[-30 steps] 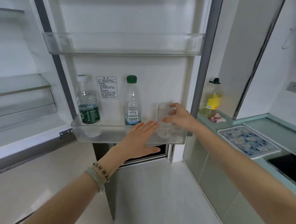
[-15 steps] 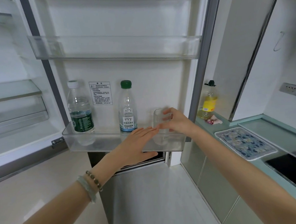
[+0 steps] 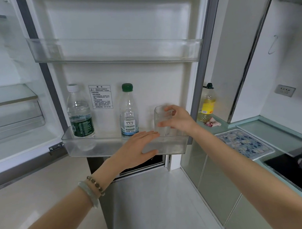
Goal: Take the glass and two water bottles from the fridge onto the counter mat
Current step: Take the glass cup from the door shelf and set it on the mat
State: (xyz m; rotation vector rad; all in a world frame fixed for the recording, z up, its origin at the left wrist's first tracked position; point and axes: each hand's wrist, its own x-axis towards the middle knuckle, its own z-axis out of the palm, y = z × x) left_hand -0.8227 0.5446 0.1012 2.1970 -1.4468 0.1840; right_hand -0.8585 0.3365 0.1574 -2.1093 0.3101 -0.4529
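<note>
A clear glass [image 3: 160,117] stands at the right end of the lower door shelf [image 3: 103,148] of the open fridge. My right hand [image 3: 177,120] is wrapped around the glass from its right side. To its left stand a water bottle with a green cap and blue label [image 3: 128,110] and a water bottle with a white cap and dark green label [image 3: 79,111]. My left hand [image 3: 138,150] lies flat and open against the shelf's front wall, below the glass. A patterned counter mat [image 3: 242,142] lies on the counter to the right.
An upper door shelf [image 3: 115,51] spans the door above the bottles. A yellow oil bottle [image 3: 206,102] and a small pink item [image 3: 212,123] sit on the counter corner by the door. A black cooktop [image 3: 293,166] lies at the right edge.
The view has tilted up slightly, so everything sits lower in frame. My right hand has closed more firmly around the glass, which seems slightly raised. My left hand stays on the shelf front.
</note>
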